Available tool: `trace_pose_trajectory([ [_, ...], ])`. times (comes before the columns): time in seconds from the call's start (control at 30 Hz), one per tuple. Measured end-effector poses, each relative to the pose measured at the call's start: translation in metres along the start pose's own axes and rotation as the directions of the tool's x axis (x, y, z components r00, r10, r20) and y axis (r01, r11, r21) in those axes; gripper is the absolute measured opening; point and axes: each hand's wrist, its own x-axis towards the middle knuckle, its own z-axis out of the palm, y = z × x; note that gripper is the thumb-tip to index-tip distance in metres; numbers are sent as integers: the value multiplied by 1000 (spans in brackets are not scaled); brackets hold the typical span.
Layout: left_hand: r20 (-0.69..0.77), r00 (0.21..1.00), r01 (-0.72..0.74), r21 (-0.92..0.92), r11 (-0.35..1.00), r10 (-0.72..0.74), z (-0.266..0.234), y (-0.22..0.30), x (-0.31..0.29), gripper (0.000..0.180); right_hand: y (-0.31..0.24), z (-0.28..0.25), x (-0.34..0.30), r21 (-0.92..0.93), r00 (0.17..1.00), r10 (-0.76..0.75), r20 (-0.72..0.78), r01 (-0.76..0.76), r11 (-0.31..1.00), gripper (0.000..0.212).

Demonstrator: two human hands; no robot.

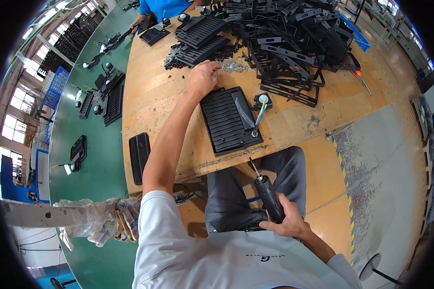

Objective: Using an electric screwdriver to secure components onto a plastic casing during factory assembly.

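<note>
My right hand [287, 217] is wrapped round a black electric screwdriver [271, 200], held over my lap with its bit pointing at the table edge. On the wooden table lies a black finned lamp housing [224, 123]; beside its right edge sits a small sensor [263, 99] with a white dome, and coloured wires [260, 116] run to the housing's near corner. Beyond the housing, my left hand [205, 77] rests with curled fingers near loose silver screws [234, 66] and small black parts [174, 59]. Whatever its fingertips hold is hidden.
Stacked finned housings [201, 31] stand behind my left hand. Black metal brackets [294, 48] heap at the back right, near an orange-handled screwdriver [359, 74]. A black tray-like part [139, 158] lies left. A green table [94, 159] carries more lamps; a person in blue [166, 8] sits opposite.
</note>
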Motion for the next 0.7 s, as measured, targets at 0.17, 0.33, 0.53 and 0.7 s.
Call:
trace_pose_trajectory([
  [0.17,47,998,-51,129,990,45,23,-29,23,18,9,-1,-4,3,995,77,-58,-76,997,81],
  [0.33,138,988,40,198,979,-68,31,-24,51,14,6,-5,3,46,996,70,-57,-67,997,77],
  [0.53,166,977,-183,320,930,135,37,-39,53,16,2,-1,3,42,996,81,-45,-80,996,76],
  [0.7,41,997,-70,218,973,63,28,-39,48,15,3,1,2,22,988,156,-20,-155,988,73],
])
